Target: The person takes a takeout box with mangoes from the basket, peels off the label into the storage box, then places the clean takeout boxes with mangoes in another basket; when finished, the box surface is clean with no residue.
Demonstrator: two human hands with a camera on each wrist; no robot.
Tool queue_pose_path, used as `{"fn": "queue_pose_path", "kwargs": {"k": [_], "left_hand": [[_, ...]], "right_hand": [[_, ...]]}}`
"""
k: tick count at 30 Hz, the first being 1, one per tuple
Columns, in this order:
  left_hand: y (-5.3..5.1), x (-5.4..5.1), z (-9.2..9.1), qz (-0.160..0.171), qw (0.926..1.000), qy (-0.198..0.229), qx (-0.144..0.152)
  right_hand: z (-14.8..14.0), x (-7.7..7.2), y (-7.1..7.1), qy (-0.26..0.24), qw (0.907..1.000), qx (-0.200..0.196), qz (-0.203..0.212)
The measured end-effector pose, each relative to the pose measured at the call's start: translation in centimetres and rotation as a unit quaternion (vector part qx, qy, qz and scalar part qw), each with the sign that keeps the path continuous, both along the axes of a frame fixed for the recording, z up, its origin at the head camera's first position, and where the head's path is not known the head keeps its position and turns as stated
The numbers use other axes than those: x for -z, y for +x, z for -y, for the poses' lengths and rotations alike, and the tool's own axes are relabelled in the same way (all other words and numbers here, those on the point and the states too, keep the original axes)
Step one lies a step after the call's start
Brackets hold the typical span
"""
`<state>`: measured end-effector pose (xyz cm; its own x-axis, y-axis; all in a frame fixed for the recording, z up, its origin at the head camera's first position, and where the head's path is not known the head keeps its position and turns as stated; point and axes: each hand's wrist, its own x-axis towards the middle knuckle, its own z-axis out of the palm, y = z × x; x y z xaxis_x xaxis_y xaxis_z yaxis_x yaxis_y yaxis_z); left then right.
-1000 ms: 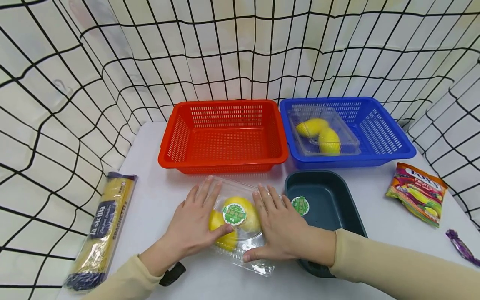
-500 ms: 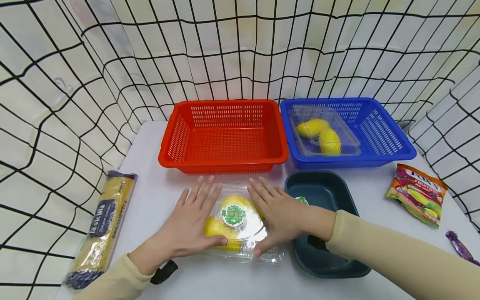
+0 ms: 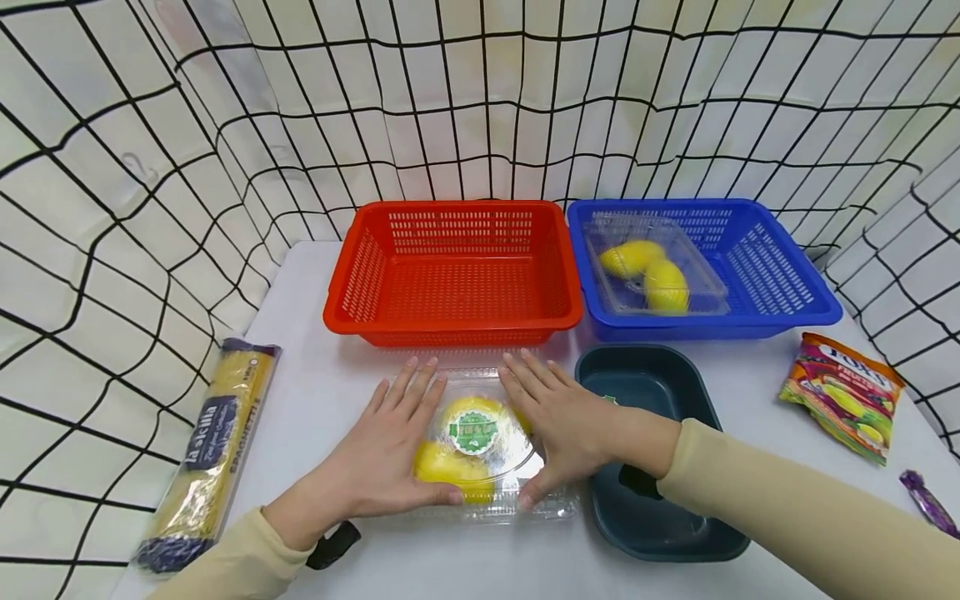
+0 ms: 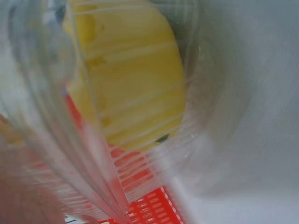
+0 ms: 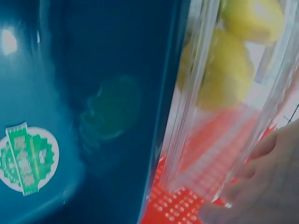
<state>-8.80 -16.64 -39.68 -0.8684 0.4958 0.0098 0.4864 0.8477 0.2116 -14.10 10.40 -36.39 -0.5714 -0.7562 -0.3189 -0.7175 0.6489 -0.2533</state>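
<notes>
Clear box (image 3: 507,460) with yellow fruit (image 3: 448,468) inside, on table (image 3: 420,567), just left of tray (image 3: 663,537) and near red basket (image 3: 453,323). Touched at left edge by left hand (image 3: 375,457), with straight, spread fingers, and at right edge by right hand (image 3: 573,423), with straight fingers; gripped by neither

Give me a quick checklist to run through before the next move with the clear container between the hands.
1. Left hand at the left side of the clear container: ok.
2. Right hand at its right side: ok.
3. Yellow fruit inside the container: ok.
4. Lid latched all round: cannot tell; the hands hide parts of the edge.
5. Free of the dark tray on the right: cannot tell; they sit close and contact is unclear.
6. Room in the red basket: ok, nothing shows inside.
</notes>
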Motion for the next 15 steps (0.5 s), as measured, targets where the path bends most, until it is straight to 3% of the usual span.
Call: {"fn": "queue_pose_path", "kwargs": {"k": [8, 15], "left_hand": [[-0.01, -0.12, -0.39, 0.009, 0.9999, 0.01, -0.01], [-0.09, -0.33, -0.23, 0.024, 0.9996, 0.01, -0.008]], "right_hand": [[0.36, 0.44, 0.77, 0.002, 0.9992, 0.017, -0.036], [0.33, 0.46, 0.78, -0.007, 0.9993, 0.013, -0.035]]}}
